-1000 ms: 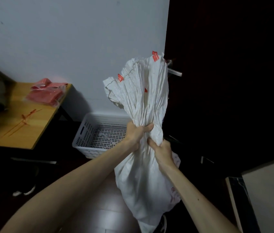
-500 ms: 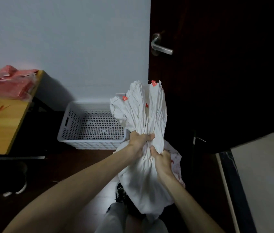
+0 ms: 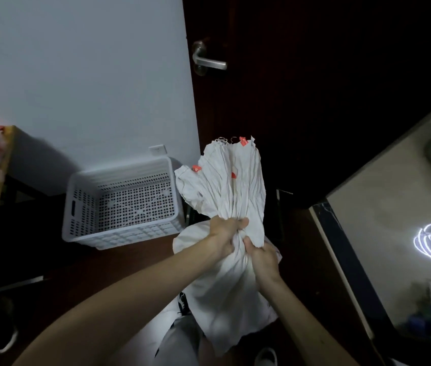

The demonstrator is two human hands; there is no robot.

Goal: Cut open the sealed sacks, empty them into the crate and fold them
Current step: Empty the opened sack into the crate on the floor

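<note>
Left grip (image 3: 225, 234) and right grip (image 3: 262, 258) clutch the sack (image 3: 231, 187); contents hidden.

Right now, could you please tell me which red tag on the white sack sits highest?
The top-edge tag, at the white sack's frayed rim; the left-flap tag and middle tag sit lower.

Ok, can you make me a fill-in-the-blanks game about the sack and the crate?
1. The left hand and the right hand both grip the ____ sack.
2. The crate stands to the ____ of the sack.
3. Inside the crate there is ____.
Missing words: white; left; nothing.
</note>
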